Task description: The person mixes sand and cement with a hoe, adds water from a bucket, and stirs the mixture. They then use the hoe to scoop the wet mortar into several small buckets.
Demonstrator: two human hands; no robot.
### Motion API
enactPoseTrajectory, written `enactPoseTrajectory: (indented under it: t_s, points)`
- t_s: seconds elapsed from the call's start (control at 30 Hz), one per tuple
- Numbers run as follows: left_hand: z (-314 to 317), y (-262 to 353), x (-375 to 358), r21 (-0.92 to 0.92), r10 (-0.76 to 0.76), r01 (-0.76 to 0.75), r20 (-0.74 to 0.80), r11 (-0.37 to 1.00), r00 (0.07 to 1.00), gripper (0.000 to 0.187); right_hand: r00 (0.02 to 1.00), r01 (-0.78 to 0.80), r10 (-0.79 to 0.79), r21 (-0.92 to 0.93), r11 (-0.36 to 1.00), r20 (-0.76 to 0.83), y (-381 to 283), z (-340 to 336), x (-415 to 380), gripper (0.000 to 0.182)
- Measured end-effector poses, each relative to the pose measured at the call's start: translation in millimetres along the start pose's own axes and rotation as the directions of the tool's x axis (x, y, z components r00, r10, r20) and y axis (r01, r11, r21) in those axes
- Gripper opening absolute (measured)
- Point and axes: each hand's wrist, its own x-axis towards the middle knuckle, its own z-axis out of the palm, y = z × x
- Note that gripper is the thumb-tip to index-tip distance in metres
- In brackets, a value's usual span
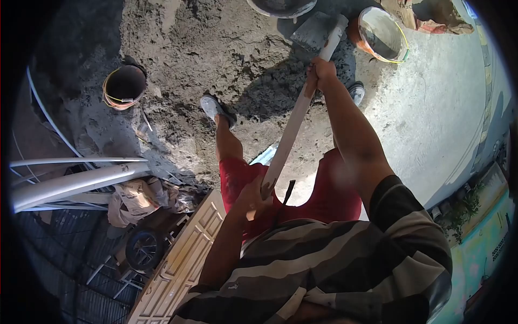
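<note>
A long pale handle (294, 124) slants across the head view, from my lap up to a flat grey blade (312, 33) at the top. My left hand (253, 198) is wrapped round its lower end, close to my red shorts. Farther up, my right hand (322, 73) grips the same handle below the blade. The blade rests on or just above rough wet mortar (243, 48); contact cannot be made out. My feet stand apart on either side of the handle.
A dark bucket (125, 85) stands at the left, another bucket (383, 35) at the upper right beside a torn paper bag (442, 16). A round basin (281, 5) sits at the top edge. White pipes (81, 183), a wooden door (181, 264) and a wheel (144, 249) lie lower left.
</note>
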Motion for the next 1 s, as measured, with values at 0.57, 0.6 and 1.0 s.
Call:
enactPoseTrajectory:
  t_s: [0.57, 0.6, 1.0]
  points:
    - [-114, 145, -83, -0.236, 0.213, -0.179, 0.128, 0.955, 0.969, 0.077, 0.875, -0.477, 0.465, 0.079, 0.875, 0.135, 99, 10, -29, 0.021]
    - [-126, 160, -87, -0.323, 0.293, -0.218, 0.207, 0.921, 0.934, 0.075, 0.878, -0.465, 0.436, 0.138, 0.874, 0.196, 88, 4, -30, 0.022]
    - [-243, 211, -148, -0.435, 0.781, -0.657, 0.225, 0.616, 0.583, 0.056, 0.963, -0.171, 0.083, 0.344, 0.923, 0.255, -133, 52, -148, 0.032]
